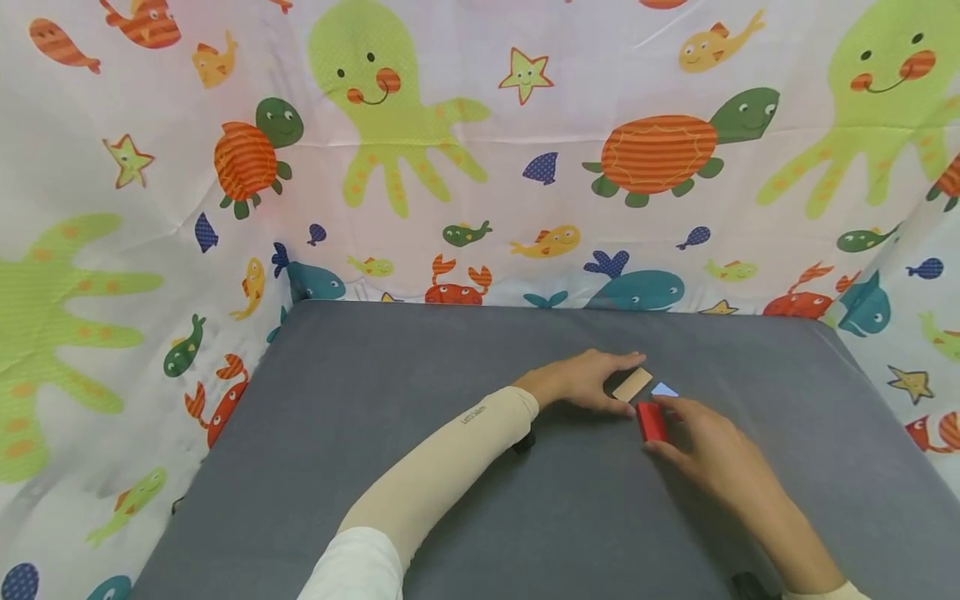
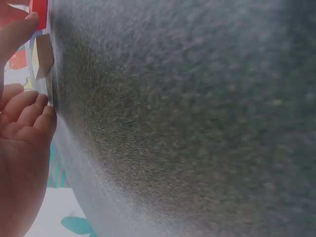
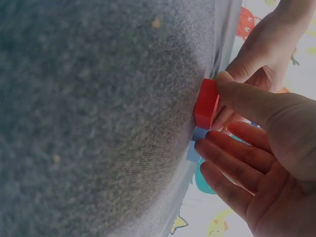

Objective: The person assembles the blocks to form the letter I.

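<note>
A red block (image 1: 651, 422) is pinched lengthwise between the thumb and fingers of my right hand (image 1: 712, 450), low at the grey tabletop. Just beyond it sits a light blue piece (image 1: 664, 390), which looks triangular from above; my right fingertips come right beside the blue in the right wrist view. My left hand (image 1: 588, 379) is spread around a tan wooden block (image 1: 632, 384), thumb on the near side and fingers on the far side. The left thumb tip reaches close to the red block's corner. In the left wrist view, the wooden block (image 2: 43, 57) shows between thumb and fingers.
Grey cloth covers the table (image 1: 360, 375). A white curtain (image 1: 465, 58) printed with sea animals hangs behind it and along both sides. Dark wrist devices (image 1: 523, 442) show under the forearms.
</note>
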Action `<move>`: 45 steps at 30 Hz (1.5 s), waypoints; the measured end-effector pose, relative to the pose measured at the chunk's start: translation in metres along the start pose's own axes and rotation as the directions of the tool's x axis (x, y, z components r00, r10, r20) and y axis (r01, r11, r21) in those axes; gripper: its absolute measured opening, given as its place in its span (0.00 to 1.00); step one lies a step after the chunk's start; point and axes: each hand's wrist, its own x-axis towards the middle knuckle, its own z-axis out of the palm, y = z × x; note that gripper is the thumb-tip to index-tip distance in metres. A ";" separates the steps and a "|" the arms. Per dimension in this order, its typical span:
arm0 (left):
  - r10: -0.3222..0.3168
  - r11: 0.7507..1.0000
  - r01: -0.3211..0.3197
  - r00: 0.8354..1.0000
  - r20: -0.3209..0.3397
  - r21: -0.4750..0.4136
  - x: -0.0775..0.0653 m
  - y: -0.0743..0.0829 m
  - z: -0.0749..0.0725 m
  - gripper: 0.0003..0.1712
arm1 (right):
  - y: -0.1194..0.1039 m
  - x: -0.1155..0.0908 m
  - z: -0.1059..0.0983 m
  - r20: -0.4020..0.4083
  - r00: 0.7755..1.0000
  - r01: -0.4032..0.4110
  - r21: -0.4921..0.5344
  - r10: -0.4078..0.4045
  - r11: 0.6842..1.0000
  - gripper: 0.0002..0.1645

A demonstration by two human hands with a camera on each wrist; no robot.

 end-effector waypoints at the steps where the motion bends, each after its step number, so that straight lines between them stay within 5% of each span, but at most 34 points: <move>1: 0.000 1.000 0.000 1.000 0.003 -0.002 0.000 -0.001 0.000 0.55 | 0.000 0.000 0.000 0.002 1.000 0.003 -0.002 -0.003 1.000 0.44; 8: 0.065 0.998 -0.065 0.997 0.046 0.002 0.000 -0.009 -0.005 0.55 | -0.005 0.003 0.002 -0.002 1.000 0.022 -0.019 -0.022 1.000 0.42; 15: 0.042 0.999 -0.043 0.997 0.071 -0.001 -0.004 -0.012 -0.011 0.51 | -0.007 0.008 0.001 0.010 0.999 0.053 -0.027 -0.053 0.998 0.40; 30: 0.002 1.000 -0.002 1.000 -0.016 0.019 -0.006 -0.011 -0.002 0.49 | -0.003 0.011 0.004 0.052 0.994 0.100 -0.010 -0.099 0.995 0.38; 39: 0.006 1.000 -0.004 0.994 -0.105 0.025 -0.026 -0.014 -0.008 0.49 | -0.008 -0.001 0.007 0.035 0.998 0.047 0.009 -0.048 0.999 0.41; 45: -0.025 0.998 0.033 0.990 -0.140 0.052 -0.051 -0.022 -0.009 0.49 | -0.032 -0.008 0.008 0.035 0.997 0.063 0.027 -0.064 0.998 0.40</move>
